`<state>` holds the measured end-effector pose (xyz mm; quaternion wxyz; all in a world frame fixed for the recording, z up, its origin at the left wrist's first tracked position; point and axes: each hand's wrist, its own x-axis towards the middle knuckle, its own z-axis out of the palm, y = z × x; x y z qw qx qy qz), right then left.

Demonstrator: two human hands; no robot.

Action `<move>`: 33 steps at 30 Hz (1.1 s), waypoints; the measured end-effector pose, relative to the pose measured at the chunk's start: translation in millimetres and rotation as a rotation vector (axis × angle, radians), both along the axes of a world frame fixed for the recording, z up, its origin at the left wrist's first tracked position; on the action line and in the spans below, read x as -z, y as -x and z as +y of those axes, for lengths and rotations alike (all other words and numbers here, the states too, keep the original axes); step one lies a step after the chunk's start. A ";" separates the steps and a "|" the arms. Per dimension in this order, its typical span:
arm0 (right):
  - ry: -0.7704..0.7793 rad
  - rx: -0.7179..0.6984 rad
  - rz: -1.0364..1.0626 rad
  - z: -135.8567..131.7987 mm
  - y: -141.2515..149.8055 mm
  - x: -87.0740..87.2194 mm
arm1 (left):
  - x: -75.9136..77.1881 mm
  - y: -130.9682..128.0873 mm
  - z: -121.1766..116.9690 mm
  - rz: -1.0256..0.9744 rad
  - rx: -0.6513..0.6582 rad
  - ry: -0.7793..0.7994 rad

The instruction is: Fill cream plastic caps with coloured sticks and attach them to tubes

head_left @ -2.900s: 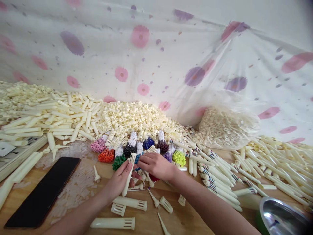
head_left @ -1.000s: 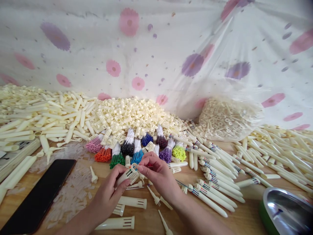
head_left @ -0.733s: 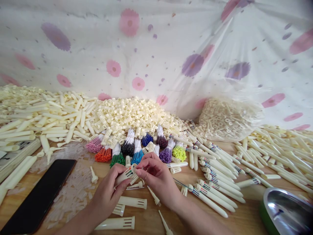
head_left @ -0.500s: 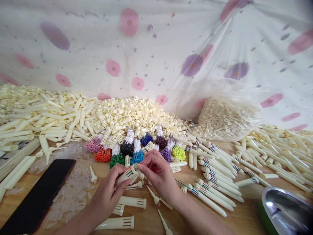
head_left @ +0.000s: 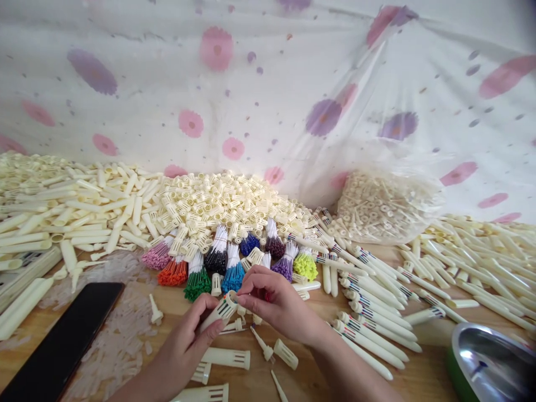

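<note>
My left hand (head_left: pixel 190 336) grips a cream slotted pen barrel (head_left: pixel 220 311), tilted with its open end up and to the right. My right hand (head_left: pixel 277 302) pinches at that open end; what its fingertips hold is too small to name. Just beyond the hands lie bundles of coloured refills: pink (head_left: pixel 156 256), orange (head_left: pixel 173 272), green (head_left: pixel 196 281), black (head_left: pixel 215 257), blue (head_left: pixel 233 273), purple (head_left: pixel 285 264) and yellow-green (head_left: pixel 305 266). Loose barrels (head_left: pixel 226 357) and small tips (head_left: pixel 263 347) lie on the wooden table under my wrists.
Heaps of cream barrels (head_left: pixel 62 206) and slotted caps (head_left: pixel 218 201) fill the back left. A clear bag of small parts (head_left: pixel 387 206) sits back right, with finished pens (head_left: pixel 377 312) in front of it. A black phone (head_left: pixel 58 340) lies left, a steel bowl (head_left: pixel 489 357) at the right corner.
Since 2.9 s ago my right hand came off the refill bundles and joined my left at the barrel's open end. Over the last second both hands stay there; the view dips slightly.
</note>
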<state>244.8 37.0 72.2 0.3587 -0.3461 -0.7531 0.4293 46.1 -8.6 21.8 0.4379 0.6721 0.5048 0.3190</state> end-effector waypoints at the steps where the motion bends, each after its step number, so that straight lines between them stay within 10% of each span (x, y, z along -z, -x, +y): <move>1: -0.010 -0.005 -0.004 0.6 -0.1 0.8 | 0.2 -0.2 0.1 -0.002 0.003 0.003; 19: -0.293 0.017 -0.191 -3.4 4.3 -0.3 | 7.9 -0.7 -2.1 -0.142 0.034 0.067; 26: -0.247 -0.094 -0.090 -3.9 -0.9 -2.9 | 5.6 1.6 -1.0 -0.151 0.100 0.027; 33: -0.022 0.100 -0.015 -11.9 12.7 6.0 | 16.8 4.7 -0.1 -0.122 0.057 -0.026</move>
